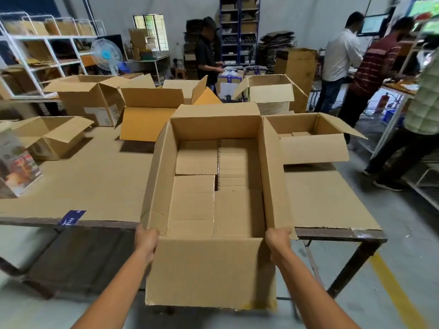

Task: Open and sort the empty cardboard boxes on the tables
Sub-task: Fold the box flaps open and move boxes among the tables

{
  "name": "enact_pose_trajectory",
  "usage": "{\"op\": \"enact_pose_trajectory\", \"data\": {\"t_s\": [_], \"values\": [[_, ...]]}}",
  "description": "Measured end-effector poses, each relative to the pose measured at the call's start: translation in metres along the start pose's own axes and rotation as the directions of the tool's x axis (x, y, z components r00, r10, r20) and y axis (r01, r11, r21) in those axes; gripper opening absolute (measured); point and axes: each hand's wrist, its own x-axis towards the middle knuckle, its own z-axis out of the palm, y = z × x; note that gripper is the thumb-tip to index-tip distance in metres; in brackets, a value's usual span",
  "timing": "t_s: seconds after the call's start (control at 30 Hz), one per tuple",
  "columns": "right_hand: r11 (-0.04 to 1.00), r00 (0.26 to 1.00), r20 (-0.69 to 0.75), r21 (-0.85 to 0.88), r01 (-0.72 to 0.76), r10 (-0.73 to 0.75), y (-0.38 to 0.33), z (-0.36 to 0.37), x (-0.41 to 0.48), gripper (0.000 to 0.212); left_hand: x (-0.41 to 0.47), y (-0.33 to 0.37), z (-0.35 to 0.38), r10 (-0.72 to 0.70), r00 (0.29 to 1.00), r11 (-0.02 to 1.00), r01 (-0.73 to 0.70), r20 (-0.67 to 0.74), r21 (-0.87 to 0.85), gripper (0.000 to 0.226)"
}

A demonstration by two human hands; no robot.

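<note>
A large open cardboard box (273,167) is held at the near edge of the cardboard-covered table (95,176), its near flap hanging down over the edge. Inside, its bottom flaps lie folded flat and nothing else is in it. My left hand (146,241) grips the box's near left corner. My right hand (278,243) grips the near right corner. On both hands the fingers are hidden behind the box walls.
Several other open boxes stand on the table: one right (313,148), one left (50,138), an orange-lined one (145,119) and more behind. A printed carton (16,165) sits at far left. People work at the right and back, near shelves and a fan (105,54).
</note>
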Motion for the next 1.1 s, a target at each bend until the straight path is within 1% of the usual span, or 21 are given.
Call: {"op": "enact_pose_trajectory", "data": {"t_s": [0.07, 0.1, 0.13, 0.17, 0.2, 0.3, 0.33, 0.4, 0.53, 0.67, 0.8, 0.93, 1.1], "values": [[0.999, 1.000, -0.002, 0.040, 0.008, -0.008, 0.006, 0.000, -0.002, 0.056, -0.012, 0.005, 0.001, 0.052, 0.999, 0.999, -0.052, -0.007, -0.016, 0.061], [0.998, 1.000, -0.010, 0.055, 0.014, -0.014, 0.008, -0.001, -0.005, 0.057, -0.012, 0.004, 0.003, 0.093, 0.996, 0.995, -0.093, -0.001, -0.046, 0.068], [0.998, 1.000, -0.021, 0.061, 0.022, -0.021, 0.012, 0.000, -0.005, 0.057, -0.015, 0.005, 0.004, 0.132, 0.991, 0.988, -0.132, -0.003, -0.079, 0.070], [0.998, 0.999, -0.039, 0.058, 0.038, -0.036, 0.015, 0.000, -0.008, 0.055, -0.016, 0.006, 0.005, 0.161, 0.987, 0.981, -0.161, -0.006, -0.106, 0.069], [0.997, 0.998, -0.056, 0.057, 0.046, -0.043, 0.017, -0.001, -0.012, 0.052, -0.021, 0.009, 0.004, 0.159, 0.987, 0.979, -0.159, -0.008, -0.131, 0.069], [0.995, 0.995, -0.087, 0.073, 0.062, -0.055, 0.026, -0.003, -0.030, 0.033, -0.027, 0.013, -0.004, 0.186, 0.982, 0.961, -0.187, -0.024, -0.202, 0.067], [0.994, 0.993, -0.097, 0.076, 0.077, -0.069, 0.029, -0.004, -0.037, 0.032, -0.026, 0.012, -0.009, 0.201, 0.979, 0.955, -0.202, -0.023, -0.219, 0.067], [0.989, 0.984, -0.145, 0.091, 0.113, -0.099, 0.034, -0.008, -0.053, 0.038, -0.034, 0.013, -0.018, 0.198, 0.980, 0.945, -0.198, -0.023, -0.260, 0.066], [0.968, 0.944, -0.268, 0.105, 0.229, -0.194, 0.051, -0.018, -0.092, 0.052, -0.057, 0.008, -0.037, 0.255, 0.966, 0.920, -0.253, -0.033, -0.298, 0.061], [0.942, 0.874, -0.439, 0.151, 0.301, -0.209, 0.072, -0.038, -0.135, 0.053, -0.080, -0.008, -0.044, 0.268, 0.963, 0.914, -0.253, 0.004, -0.316, 0.062], [0.914, 0.790, -0.588, 0.201, 0.352, -0.175, 0.101, -0.062, -0.168, 0.059, -0.112, -0.010, -0.038, 0.359, 0.931, 0.890, -0.322, 0.062, -0.323, 0.063], [0.886, 0.698, -0.712, 0.278, 0.372, -0.070, 0.137, -0.087, -0.189, 0.061, -0.133, -0.012, -0.014, 0.441, 0.873, 0.876, -0.366, 0.211, -0.315, 0.066], [0.825, 0.603, -0.794, 0.390, 0.409, 0.076, 0.173, -0.123, -0.209, 0.057, -0.177, -0.005, 0.036, 0.481, 0.795, 0.869, -0.376, 0.371, -0.322, 0.065]]}}
